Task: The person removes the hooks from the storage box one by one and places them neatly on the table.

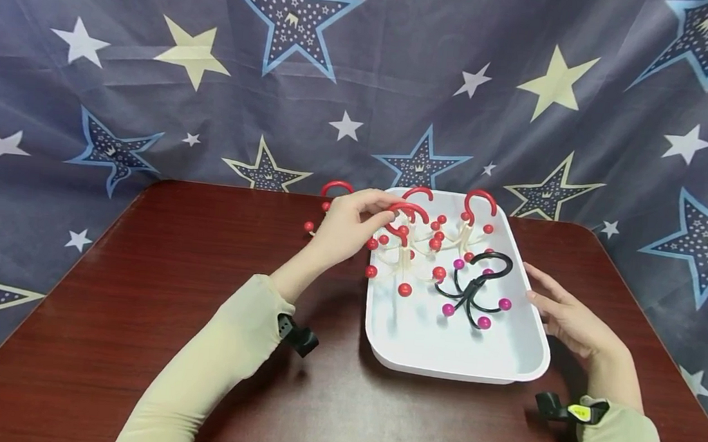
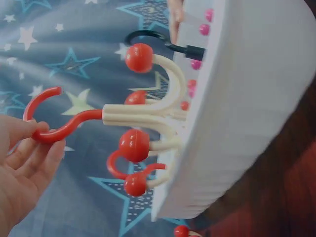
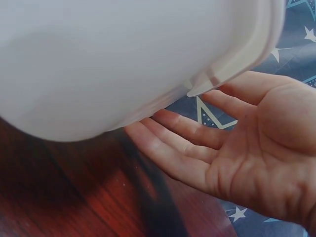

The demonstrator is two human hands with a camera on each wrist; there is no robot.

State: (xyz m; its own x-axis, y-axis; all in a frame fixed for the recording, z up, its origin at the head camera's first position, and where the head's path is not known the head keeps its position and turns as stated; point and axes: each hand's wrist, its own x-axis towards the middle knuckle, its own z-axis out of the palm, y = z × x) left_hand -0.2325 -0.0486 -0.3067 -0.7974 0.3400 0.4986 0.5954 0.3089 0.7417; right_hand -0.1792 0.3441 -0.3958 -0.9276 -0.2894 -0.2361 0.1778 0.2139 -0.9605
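Observation:
My left hand [image 1: 350, 226] pinches the red hook [image 1: 414, 210] of a cream, several-armed hanger with red balls, held upright at the white tray's [image 1: 443, 353] left side. In the left wrist view, thumb and fingers of the hand [image 2: 24, 173] grip the red hook [image 2: 74, 121]. My right hand [image 1: 577, 325] touches the tray's right side. The right wrist view shows that hand [image 3: 266, 133] with nearly straight fingers against the tray's [image 3: 98, 74] side and underside. A black hanger [image 1: 470, 292] with magenta balls lies inside the tray.
More cream hangers with red hooks [image 1: 482, 195] stand at the tray's far end. Another red hook [image 1: 338, 185] with red balls shows outside the tray, behind my left hand. A star-patterned cloth [image 1: 351, 96] hangs behind the brown table [image 1: 167, 289].

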